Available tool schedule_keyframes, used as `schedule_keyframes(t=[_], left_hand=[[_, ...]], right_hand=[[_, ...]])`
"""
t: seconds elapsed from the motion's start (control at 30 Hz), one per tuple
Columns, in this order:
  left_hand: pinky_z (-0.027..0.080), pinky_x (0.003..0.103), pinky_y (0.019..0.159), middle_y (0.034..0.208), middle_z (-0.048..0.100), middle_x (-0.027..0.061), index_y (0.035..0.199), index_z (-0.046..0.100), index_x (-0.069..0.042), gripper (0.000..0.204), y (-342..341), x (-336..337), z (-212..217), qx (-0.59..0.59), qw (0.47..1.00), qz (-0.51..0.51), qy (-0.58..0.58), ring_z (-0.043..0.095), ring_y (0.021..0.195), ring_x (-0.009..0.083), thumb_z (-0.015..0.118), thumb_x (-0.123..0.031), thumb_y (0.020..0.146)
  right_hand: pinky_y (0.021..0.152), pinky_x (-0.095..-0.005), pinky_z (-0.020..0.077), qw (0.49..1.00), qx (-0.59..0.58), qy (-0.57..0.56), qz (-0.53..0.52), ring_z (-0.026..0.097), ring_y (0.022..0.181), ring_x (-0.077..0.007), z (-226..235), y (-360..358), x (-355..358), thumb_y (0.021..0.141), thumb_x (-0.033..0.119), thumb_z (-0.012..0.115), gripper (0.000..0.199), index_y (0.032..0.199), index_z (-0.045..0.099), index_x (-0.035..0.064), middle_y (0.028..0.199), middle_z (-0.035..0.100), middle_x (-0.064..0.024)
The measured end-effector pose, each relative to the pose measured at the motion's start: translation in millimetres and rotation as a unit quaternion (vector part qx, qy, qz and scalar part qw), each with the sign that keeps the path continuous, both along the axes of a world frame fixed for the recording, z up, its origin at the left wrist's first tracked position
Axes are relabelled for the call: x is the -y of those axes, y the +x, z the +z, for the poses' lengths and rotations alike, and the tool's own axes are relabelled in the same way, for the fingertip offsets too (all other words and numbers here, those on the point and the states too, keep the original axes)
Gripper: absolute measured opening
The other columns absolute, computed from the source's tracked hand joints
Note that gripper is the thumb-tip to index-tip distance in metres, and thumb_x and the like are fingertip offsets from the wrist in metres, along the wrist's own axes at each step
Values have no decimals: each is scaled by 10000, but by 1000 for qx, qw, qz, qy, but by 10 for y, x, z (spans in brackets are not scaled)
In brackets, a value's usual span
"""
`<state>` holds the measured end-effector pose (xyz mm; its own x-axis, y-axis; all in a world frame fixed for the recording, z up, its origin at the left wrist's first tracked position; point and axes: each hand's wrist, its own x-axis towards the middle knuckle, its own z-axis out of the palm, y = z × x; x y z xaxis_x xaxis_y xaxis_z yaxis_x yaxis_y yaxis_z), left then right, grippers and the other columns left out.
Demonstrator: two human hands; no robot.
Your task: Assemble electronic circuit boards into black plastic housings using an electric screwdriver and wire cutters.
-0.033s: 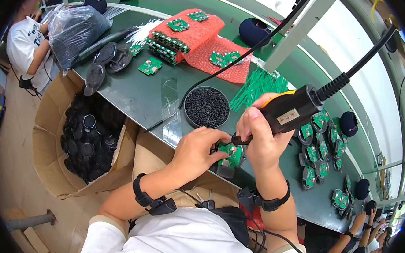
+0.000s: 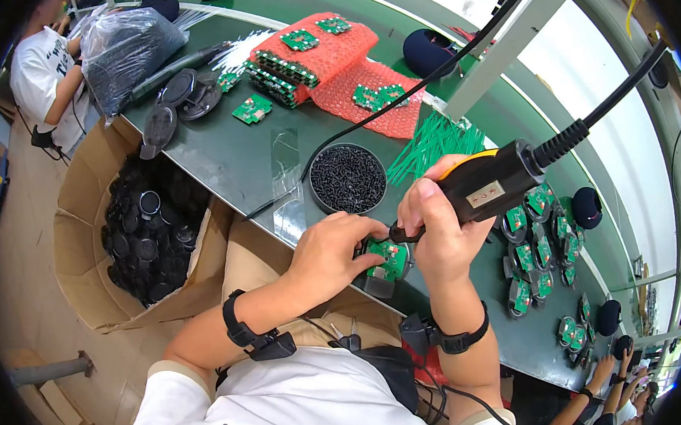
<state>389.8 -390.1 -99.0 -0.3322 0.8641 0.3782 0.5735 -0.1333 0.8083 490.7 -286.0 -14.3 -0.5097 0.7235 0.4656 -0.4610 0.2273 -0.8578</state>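
Container, cardboard: open box (image 2: pixel 87 258) left of the table (image 2: pixel 215 166); holds a heap of black round plastic parts (image 2: pixel 141 246).
Container, round: shallow dish (image 2: pixel 321 205) on the table, filled with small black screw-like pieces (image 2: pixel 347 176).
Container, clear plastic: bag (image 2: pixel 136 53) at the far left end; dark contents, kind too unclear to tell.
Wrapping: red bubble wrap (image 2: pixel 352 42), with stacked circuit boards (image 2: pixel 280 78) at its left side and several loose boards on top.
Label: pale rectangle (image 2: pixel 485 194) on the screwdriver body, bearing dark handwritten characters.
Writing: dark lettering on the white shirt (image 2: pixel 50 71) of a person at upper left; brown motif on the wearer's white shirt (image 2: pixel 291 409).
Work in hand: green circuit board (image 2: pixel 392 261) seated on a dark housing, at the near table edge, just below the dish.
Left hand (image 2: pixel 331 249): fingers and thumb grasp the board and housing from the left.
Right hand (image 2: pixel 440 229): closed around a black powered screwdriver (image 2: pixel 504 173) with yellow trim, its nose at the board's upper edge.
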Motion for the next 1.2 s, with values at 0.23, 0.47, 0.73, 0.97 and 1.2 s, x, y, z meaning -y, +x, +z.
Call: schedule_keyframes(t=[0.23,0.47,0.73,0.97,1.2], left_hand=[[544,398,724,936,733,72,1070,731,-85,380,-21,23,20,-22,1000,-4,3,666,801,260,898,-127,731],[530,407,718,892,707,70,1074,725,-87,365,-22,56,65,-32,999,-3,-16,653,794,266,887,-156,754],[511,439,974,1294,665,76,1286,705,-131,734,-52,161,197,-173,976,-130,-2,604,1121,317,926,-418,647],[569,417,877,1257,727,93,1172,777,-109,461,-81,213,-8,-158,978,-117,69,679,1034,311,879,-217,735],[596,429,854,1171,746,119,1137,801,-99,541,267,129,323,-133,961,-145,197,711,1004,343,821,-30,601]], right_hand=[[468,-303,443,1000,-3,17,0,512,474,-140,-91,-22,-26,965,4,639,142,1072,548,-12,652,548,-60],[586,-239,472,1000,23,0,15,577,655,-59,-85,19,48,937,-36,709,252,1165,609,4,842,616,1],[750,-339,544,995,64,19,-80,675,829,-207,124,371,-546,953,95,746,409,1294,540,2,982,672,-101],[705,-407,592,854,512,85,19,760,726,-274,47,1151,-249,1023,351,695,498,1338,575,-15,937,761,-182],[673,-258,564,934,291,-191,77,695,876,-128,-241,1522,-113,1012,158,731,488,1419,508,8,1252,631,-117]])
